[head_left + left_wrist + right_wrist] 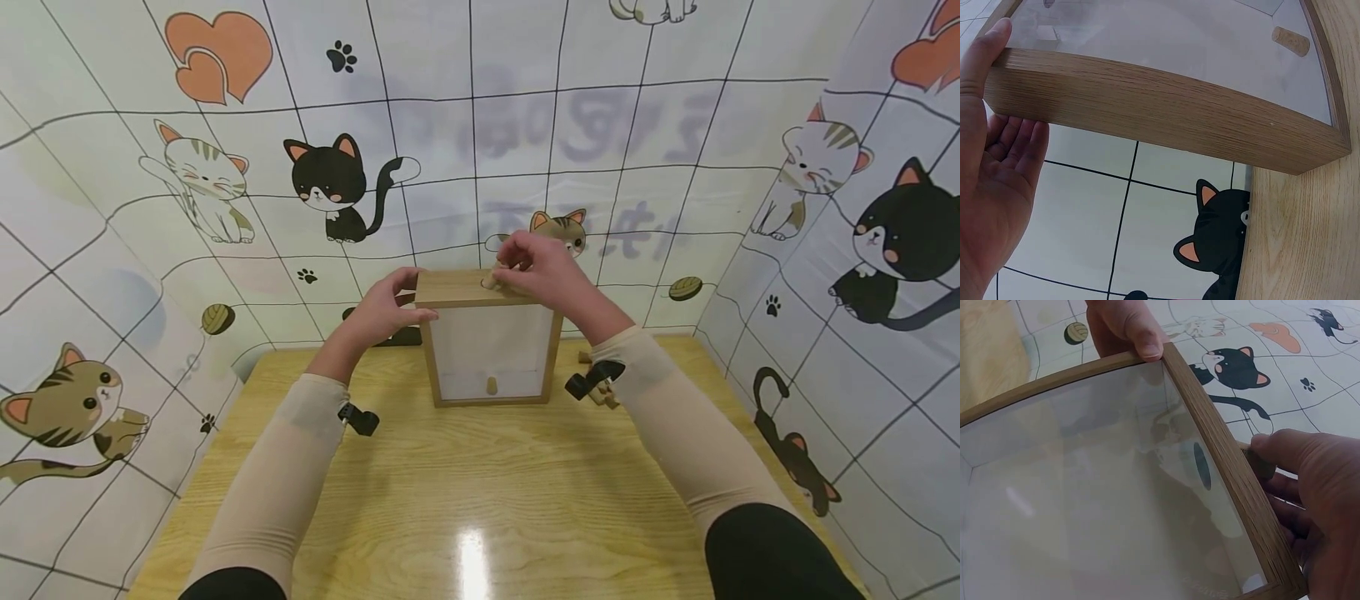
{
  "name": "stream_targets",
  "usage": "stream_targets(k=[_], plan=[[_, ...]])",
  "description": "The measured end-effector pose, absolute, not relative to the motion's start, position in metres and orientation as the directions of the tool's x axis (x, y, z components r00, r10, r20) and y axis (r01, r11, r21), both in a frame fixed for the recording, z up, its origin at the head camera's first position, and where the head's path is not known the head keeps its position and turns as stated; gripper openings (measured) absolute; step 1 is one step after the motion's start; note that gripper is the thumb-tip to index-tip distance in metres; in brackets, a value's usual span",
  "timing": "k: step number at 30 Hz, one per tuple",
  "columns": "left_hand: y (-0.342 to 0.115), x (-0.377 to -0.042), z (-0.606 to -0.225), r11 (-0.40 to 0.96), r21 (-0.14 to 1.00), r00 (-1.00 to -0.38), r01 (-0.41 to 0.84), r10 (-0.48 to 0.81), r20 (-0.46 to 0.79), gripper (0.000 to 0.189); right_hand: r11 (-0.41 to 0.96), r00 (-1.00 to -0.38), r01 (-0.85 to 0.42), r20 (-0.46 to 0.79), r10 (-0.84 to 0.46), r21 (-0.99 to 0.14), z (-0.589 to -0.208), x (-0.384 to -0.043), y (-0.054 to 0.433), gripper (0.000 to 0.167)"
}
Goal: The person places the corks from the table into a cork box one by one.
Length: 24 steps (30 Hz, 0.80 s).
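A shallow wooden box (453,289) with a see-through front stands upright on the table. My left hand (381,308) grips its upper left corner, thumb on the front frame and fingers round behind the side. At the hole (1202,465) in the top, my right hand (551,271) pinches a cork (491,280) between thumb and fingers; how deep the cork sits is hard to tell. Another cork (1291,41) is inside the box, low down behind the clear front, also visible in the head view.
Several loose corks (600,394) lie on the wooden table (457,475) to the right of the box, partly behind the right wrist. A white wall covering (442,133) printed with cats and grid lines rises behind the table and along both sides.
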<state>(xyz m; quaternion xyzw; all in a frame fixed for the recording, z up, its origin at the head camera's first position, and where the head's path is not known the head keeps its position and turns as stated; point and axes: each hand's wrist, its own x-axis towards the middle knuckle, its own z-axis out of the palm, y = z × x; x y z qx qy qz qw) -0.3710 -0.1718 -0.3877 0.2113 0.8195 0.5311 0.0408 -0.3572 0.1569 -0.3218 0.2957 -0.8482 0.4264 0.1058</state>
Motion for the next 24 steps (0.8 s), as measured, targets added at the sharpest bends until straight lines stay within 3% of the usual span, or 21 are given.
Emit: stream_targets(k=[24], plan=[[-0.1712,-0.3694,-0.3844,0.349,0.890,-0.911,0.294,0.385,0.151,0.079,0.541,-0.792,-0.610,0.417,-0.446,-0.579,-0.3255,-0.3605,0.1510,0.017]])
